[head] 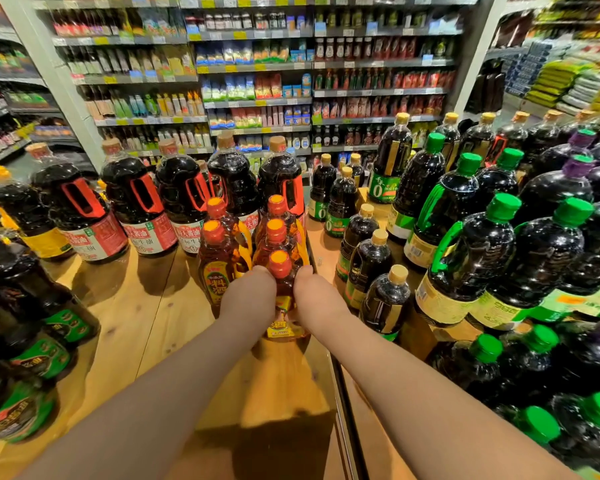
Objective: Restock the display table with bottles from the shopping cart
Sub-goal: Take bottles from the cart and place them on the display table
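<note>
Both hands, the left hand (pixel 248 289) and right hand (pixel 314 292), grip the nearest amber bottle (pixel 282 292) on the tabletop (pixel 146 306); placement seems underway, and next it needs aligning, then releasing.

Bare wooden table (pixel 146 306) lies open at my near left; red-handled bottles (pixel 136 209) block far, green-capped bottles (pixel 499 254) crowd right.

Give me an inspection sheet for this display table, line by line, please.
Surface: wooden display table, bare planks in front of the bottles.
Job's things: amber bottle with orange cap at the front of a row of similar bottles.
Clutter: nothing seen.
Hands: left hand and right hand grip the front bottle from either side.
Cables: nothing seen.
Surroundings: red-handled dark bottles behind, green-capped bottles on the right, stocked shelves beyond.
</note>
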`<state>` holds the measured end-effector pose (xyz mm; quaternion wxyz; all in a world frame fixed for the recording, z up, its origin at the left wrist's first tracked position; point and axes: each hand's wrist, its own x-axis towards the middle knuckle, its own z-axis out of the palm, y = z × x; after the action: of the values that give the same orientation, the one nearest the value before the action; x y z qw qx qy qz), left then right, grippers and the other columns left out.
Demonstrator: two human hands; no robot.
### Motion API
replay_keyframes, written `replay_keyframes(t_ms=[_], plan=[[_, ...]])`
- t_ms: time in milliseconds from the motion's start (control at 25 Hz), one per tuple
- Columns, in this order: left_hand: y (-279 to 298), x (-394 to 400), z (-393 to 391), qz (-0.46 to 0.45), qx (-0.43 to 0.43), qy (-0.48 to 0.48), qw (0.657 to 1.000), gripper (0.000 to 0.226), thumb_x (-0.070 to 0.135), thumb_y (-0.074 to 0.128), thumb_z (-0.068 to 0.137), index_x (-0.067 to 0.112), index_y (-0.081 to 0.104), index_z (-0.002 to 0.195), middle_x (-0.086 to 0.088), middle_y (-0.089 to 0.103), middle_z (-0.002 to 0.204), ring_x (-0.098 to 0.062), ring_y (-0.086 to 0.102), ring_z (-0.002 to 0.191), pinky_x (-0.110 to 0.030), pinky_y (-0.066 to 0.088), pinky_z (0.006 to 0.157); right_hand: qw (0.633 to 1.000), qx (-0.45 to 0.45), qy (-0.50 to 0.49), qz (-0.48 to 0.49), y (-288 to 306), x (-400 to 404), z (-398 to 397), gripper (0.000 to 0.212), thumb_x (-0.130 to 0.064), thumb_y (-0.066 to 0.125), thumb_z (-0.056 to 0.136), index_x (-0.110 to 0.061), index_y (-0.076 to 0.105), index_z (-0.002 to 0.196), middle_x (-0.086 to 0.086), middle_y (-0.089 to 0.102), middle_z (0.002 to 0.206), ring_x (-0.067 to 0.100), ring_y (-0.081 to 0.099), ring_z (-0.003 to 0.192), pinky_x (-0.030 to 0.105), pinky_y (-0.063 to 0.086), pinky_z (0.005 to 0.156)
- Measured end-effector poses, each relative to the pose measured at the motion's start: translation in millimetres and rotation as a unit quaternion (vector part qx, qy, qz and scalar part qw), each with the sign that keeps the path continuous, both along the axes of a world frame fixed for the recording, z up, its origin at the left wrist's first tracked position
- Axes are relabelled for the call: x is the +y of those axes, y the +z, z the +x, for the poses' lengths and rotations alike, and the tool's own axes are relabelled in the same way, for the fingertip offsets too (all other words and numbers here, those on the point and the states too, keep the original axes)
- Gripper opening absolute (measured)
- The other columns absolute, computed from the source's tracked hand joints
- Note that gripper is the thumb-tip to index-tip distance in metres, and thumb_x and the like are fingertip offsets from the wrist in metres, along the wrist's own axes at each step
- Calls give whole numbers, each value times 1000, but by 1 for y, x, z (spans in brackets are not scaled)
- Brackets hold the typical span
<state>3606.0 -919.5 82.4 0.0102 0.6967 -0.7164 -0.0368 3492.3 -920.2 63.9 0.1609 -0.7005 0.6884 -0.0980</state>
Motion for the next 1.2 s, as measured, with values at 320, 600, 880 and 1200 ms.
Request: replay_keyframes(t_ms=[320,600,880,1200], plan=[[-1,-12,-3,15,-49,22,998,35,11,65,89,6,45,117,-6,60,99,-25,64,92,-30,50,65,999,10,-1,34,-1,-13,-2,57,-18,76,80,-2,39,119,14,66,102,33,66,93,36,52,69],[13,4,-2,71,-15,47,996,77,31,73,83,6,25,138,-5,56,95,-25,63,89,-36,58,70,999,-2,19,29,4,-1,-9,54,-26,71,85,-8,36,121,12,63,103,32,65,93,37,52,70],[34,76,-2,-4,-120,-100,988,45,54,49,94,16,46,119,-2,54,95,-25,63,93,-31,44,61,999,-1,-20,-25,39,73,-22,43,-32,69,85,-12,54,121,11,59,112,28,59,103,36,50,82],[40,155,-12,-63,-67,-413,906,25,33,49,90,26,53,114,0,64,101,-27,63,97,-34,40,62,975,16,-185,-118,41,222,-9,29,-26,64,82,-17,65,110,5,65,102,25,58,97,35,50,80]])
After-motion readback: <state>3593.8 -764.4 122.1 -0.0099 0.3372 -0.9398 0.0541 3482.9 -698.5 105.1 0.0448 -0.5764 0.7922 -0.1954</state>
